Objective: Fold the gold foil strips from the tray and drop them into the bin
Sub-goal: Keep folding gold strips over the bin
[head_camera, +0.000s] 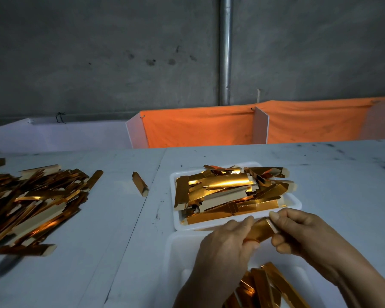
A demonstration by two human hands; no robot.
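Pinching one gold foil strip between them, left hand and right hand hover over the white rectangular plastic tray's near rim.

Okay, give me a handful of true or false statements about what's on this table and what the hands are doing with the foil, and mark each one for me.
1. Both hands hold one gold foil strip between them. True: the left hand and the right hand each grip an end.
2. The white tray beyond the hands is empty. False: it is heaped with gold strips.
3. A loose pile of strips lies on the table to the left. True.
4. The cloth behind the table is blue. False: the cloth is orange.
5. The bin nearest the person holds nothing. False: several folded gold pieces lie in it.
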